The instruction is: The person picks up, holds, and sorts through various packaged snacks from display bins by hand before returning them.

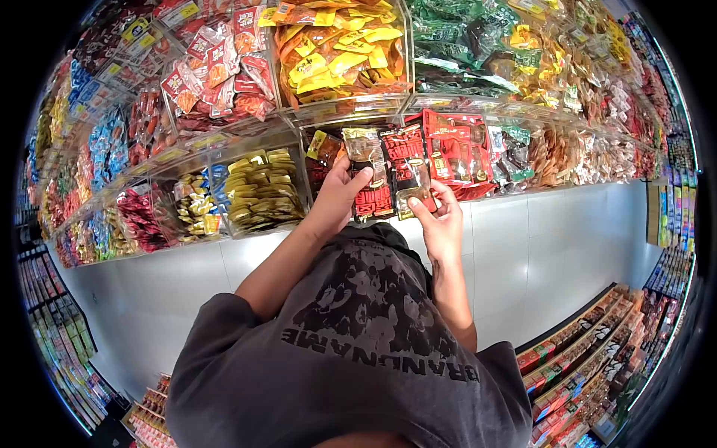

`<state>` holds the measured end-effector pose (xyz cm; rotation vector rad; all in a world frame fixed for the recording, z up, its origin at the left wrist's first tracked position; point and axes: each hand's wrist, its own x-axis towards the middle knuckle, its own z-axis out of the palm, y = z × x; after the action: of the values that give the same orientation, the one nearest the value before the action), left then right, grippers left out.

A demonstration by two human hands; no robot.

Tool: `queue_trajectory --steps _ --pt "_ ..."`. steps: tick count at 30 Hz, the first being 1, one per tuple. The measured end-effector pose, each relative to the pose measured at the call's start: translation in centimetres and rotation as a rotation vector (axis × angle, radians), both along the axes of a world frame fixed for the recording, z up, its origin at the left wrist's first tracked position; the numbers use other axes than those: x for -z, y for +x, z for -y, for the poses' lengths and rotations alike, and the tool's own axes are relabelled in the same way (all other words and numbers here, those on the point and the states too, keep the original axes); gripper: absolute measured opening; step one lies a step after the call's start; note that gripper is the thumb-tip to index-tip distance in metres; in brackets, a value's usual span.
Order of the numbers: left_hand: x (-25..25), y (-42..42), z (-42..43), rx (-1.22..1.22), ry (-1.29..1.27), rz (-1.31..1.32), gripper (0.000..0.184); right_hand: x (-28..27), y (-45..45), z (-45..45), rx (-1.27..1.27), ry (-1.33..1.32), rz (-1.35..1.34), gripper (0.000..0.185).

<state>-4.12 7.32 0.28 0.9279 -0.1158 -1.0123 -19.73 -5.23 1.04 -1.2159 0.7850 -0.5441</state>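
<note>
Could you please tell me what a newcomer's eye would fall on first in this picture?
Probably the two red-and-black packets held side by side near the centre, one in the left hand, one in the right hand. Next, the bright yellow packets heaped in the bin above, and the dark printed T-shirt filling the lower middle.

l pkt (378, 179) beside r pkt (408, 168), bins (345, 112) behind

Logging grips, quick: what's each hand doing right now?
Left hand: closed, holding a red-and-black packet.
Right hand: closed, holding a second red-and-black packet.
</note>
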Motion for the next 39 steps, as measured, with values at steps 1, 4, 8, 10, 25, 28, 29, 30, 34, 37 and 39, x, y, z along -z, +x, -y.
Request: queue_trajectory --steps 1,4,8,10,25,28,29,30,34,37,39 --pt "0.1 0.2 0.0 0.007 0.001 0.015 0.033 0.2 -0.1 -0.2 0.006 -0.001 -0.004 0.049" --pt "0.6 0.5 -0.3 0.018 0.018 -0.003 0.034 0.6 -0.1 -0.8 0.009 0.034 -0.064 0.048" --pt "0.1 1.3 -0.6 0.061 0.024 -0.035 0.034 0.6 0.7 -1.3 0.038 0.048 -0.029 0.047" --pt "0.1 1.7 -0.6 0.058 0.024 -0.031 0.034 0.7 1.1 -1.4 0.049 0.069 0.013 0.045" --pt "0.6 3.1 -0.8 -0.048 -0.018 0.039 0.039 0.6 4.0 -3.1 -0.162 -0.138 0.096 0.035" --pt "0.8 2.8 -1.1 -0.041 -0.001 0.014 0.039 0.9 3.7 -3.0 -0.17 -0.096 0.02 0.029" --pt "1.1 2.7 -1.1 -0.039 0.001 -0.001 0.039 0.9 3.7 -3.1 -0.166 -0.098 0.017 0.029" --pt "0.8 2.5 -1.2 -0.038 0.002 -0.002 0.039 0.8 3.8 -3.2 -0.158 -0.133 0.031 0.028" --pt "1.3 1.6 -1.1 -0.012 0.003 -0.017 0.045 0.9 3.8 -3.4 -0.211 -0.361 -0.024 0.033" --pt "1.6 1.5 -1.2 0.057 0.051 0.098 0.037 0.9 3.9 -3.4 -0.262 -0.731 -0.077 0.041" --pt "2.0 1.6 -1.1 0.064 0.059 0.143 0.029 -0.2 3.9 -3.1 -0.294 -0.841 -0.193 0.041"
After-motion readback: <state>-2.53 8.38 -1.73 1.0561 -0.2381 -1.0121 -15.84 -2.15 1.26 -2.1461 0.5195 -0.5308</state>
